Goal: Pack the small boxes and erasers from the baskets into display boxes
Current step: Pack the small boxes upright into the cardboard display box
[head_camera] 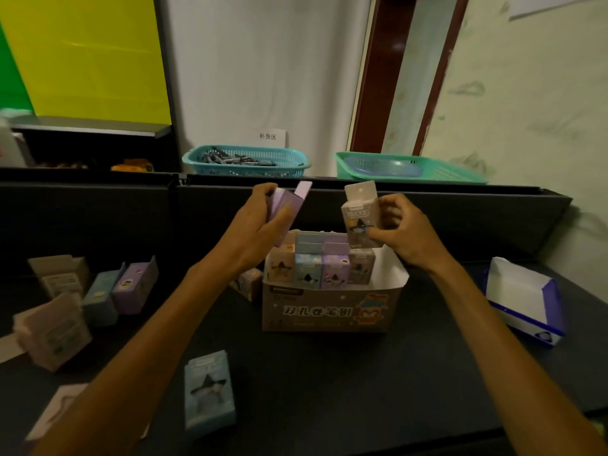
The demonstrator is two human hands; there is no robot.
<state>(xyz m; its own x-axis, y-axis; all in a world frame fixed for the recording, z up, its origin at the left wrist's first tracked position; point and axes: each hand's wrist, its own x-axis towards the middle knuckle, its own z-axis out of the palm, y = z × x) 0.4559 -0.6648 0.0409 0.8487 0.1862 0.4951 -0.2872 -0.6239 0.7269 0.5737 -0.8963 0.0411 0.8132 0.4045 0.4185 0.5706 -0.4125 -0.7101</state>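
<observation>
Beige printed cardboard display box (pixel 332 311) near mid-bench, open at the top, about half packed: small pastel cartons (pixel 320 269) upright in rows toward the back, an unfilled gap at the right side by the white inner wall. Small grey carton with a white hang tab (pixel 359 218) held just above that back right corner, pinched between thumb and fingertips of the right hand (pixel 399 230). Small lilac carton (pixel 284 213) gripped in the left hand (pixel 260 222), tilted, top flap standing open, above the box's left rear corner.

Likely trouble: open flap on the lilac carton catching a neighbour's edge on the way down, or contents slipping out if tipped further. Grey carton's hang tab prone to bending against the rows if pushed in at an angle. Light packed cartons easy to topple into the gap with a nudge from either wrist.

Both forearms reaching forward from the near edge, converging over the box; left wrist rolled inward, right wrist bent with fingers curled round the carton's side.

Farther out: loose pastel cartons (pixel 131 284) at the left of the dark bench (pixel 329 383), one pale blue carton (pixel 209 394) near the front, an empty white-and-blue display box (pixel 523 301) at right, two teal plastic baskets (pixel 245 161) beyond the back rail.
</observation>
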